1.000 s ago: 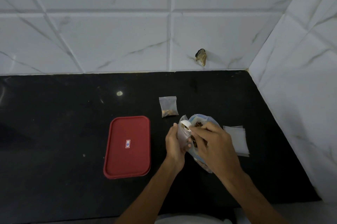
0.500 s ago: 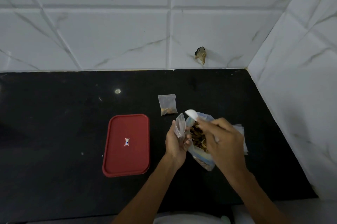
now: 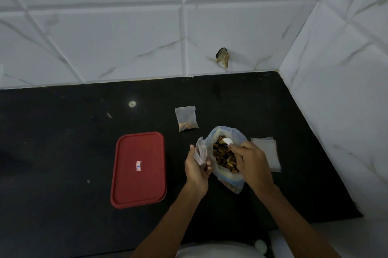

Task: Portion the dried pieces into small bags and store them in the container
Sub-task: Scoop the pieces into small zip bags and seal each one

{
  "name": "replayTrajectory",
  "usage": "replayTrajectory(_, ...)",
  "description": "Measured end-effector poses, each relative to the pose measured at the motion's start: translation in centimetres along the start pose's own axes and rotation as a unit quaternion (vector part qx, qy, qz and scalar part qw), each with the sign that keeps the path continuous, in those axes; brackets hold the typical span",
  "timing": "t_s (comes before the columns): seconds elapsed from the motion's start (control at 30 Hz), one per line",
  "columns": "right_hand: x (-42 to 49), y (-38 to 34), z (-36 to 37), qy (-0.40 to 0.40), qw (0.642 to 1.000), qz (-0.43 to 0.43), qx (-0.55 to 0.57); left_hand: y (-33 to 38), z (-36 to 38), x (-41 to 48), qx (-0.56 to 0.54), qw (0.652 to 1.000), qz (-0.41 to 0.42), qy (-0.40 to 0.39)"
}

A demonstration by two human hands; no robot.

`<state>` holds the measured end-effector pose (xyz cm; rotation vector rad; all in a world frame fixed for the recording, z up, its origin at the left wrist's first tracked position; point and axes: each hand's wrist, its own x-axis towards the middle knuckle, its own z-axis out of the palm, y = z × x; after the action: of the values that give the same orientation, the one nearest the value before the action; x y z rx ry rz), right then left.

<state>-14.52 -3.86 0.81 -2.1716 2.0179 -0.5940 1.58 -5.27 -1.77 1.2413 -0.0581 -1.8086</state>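
A large clear bag (image 3: 230,176) full of brown dried pieces (image 3: 223,155) stands open on the black counter. My right hand (image 3: 251,162) holds a white spoon (image 3: 227,141) dipped into the pieces at the bag's mouth. My left hand (image 3: 196,168) pinches a small clear bag (image 3: 200,150) just left of the big one. A filled small bag (image 3: 186,118) lies farther back. The red-lidded container (image 3: 139,169) sits shut to the left.
A stack of empty small bags (image 3: 267,152) lies right of the large bag. Tiled walls close the back and the right side. The counter's front edge runs near my body.
My right hand has carried the spoon away from the small bag's mouth and down into the large bag. The left hand keeps hold of the small bag.
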Motion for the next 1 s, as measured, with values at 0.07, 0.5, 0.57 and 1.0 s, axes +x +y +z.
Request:
replayTrajectory(0.07,0.8,0.2,0.5,-0.009,0.996,-0.051,-0.075,-0.2,0.0,0.1,0.003,1.0,0.005,0.003)
replayTrajectory(0.5,1.1,0.7,3.0,-0.079,0.997,-0.005,0.023,-0.5,1.1,1.0,0.005,0.999,0.014,0.049)
replayTrajectory(0.57,0.9,0.8,3.0,-0.067,0.996,0.026,0.056,-0.6,1.3,0.9,0.003,0.998,0.022,0.051)
replayTrajectory(1.0,1.5,0.1,1.6,-0.117,0.967,0.146,0.176,-0.7,0.8,1.0,0.009,0.999,0.033,0.021)
